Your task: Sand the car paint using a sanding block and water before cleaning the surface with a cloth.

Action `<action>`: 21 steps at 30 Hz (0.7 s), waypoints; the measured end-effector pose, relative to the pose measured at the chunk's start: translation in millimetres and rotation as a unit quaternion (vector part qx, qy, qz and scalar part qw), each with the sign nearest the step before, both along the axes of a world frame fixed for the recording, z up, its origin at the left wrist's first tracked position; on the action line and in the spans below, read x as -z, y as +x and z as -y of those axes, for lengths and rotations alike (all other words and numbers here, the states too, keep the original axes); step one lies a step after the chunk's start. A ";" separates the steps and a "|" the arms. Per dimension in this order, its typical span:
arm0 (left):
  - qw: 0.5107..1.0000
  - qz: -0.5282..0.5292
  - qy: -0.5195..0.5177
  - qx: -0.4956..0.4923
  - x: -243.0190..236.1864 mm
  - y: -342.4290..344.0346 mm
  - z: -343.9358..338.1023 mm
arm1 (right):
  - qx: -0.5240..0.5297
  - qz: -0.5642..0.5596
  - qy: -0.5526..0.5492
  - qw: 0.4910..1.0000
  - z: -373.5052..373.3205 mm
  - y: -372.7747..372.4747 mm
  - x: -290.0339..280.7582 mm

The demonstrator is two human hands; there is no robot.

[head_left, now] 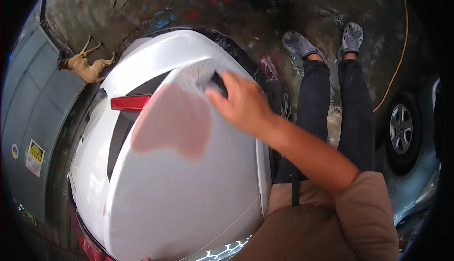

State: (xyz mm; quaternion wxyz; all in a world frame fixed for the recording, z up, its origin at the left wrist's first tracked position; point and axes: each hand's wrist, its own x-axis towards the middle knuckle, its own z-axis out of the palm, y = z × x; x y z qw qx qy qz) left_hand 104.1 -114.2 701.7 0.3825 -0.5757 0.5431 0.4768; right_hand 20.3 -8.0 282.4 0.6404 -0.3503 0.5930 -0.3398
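Note:
My right hand [243, 102] reaches across to a white car body [182, 199], thumb and fingers closed around a small dark grey pad [205, 81]. The pad is blurred and its kind does not show clearly. It rests on the panel near the upper edge, where pale greyish smears [191, 72] streak the surface. Just below and left of it lies a pinkish-brown patch [177, 124] with an uneven outline on the dull white panel. A red tail light [128, 102] sits left of the patch. Only what looks like a fingertip of my left hand [147, 259] shows at the lower edge.
A tan dog [87, 67] lies on the wet, stained floor beside a grey gate [35, 91]. My feet in grey clogs [302, 46] are to the right of the car. An orange hose or cord [401, 55] runs near another vehicle's wheel [402, 128].

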 end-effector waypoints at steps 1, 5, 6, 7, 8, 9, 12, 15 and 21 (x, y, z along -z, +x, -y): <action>1.000 0.010 0.007 -0.009 -2.8 0.5 -0.7 | 0.005 0.004 -0.001 1.000 -16.7 5.7 -13.4; 1.000 0.019 0.010 -0.013 -5.3 1.0 -2.9 | 0.013 0.092 -0.026 0.995 -54.2 2.1 -52.5; 1.000 0.012 -0.002 0.001 -5.0 0.7 -4.6 | 0.012 0.094 -0.025 0.995 -43.3 3.7 -38.7; 1.000 -0.001 -0.010 0.014 -5.4 0.2 -4.2 | 0.010 0.047 -0.015 0.999 -26.3 3.2 -20.7; 1.000 -0.005 -0.008 0.014 -4.9 -1.1 -2.7 | 0.009 -0.001 -0.007 1.000 -11.4 1.4 -6.5; 1.000 0.010 0.004 0.012 -3.0 -2.6 0.0 | 0.015 0.018 0.016 1.000 3.0 -1.7 -0.8; 1.000 0.025 0.014 0.009 -2.5 -3.0 0.9 | 0.005 0.031 -0.013 0.999 -35.4 11.2 -40.9; 1.000 0.014 0.006 0.003 -4.1 -0.4 -1.6 | 0.071 0.110 -0.047 0.990 -61.1 6.8 -78.5; 1.000 0.018 0.007 -0.001 -2.1 -3.0 -0.2 | 0.023 0.014 0.013 1.000 -15.2 9.9 -16.9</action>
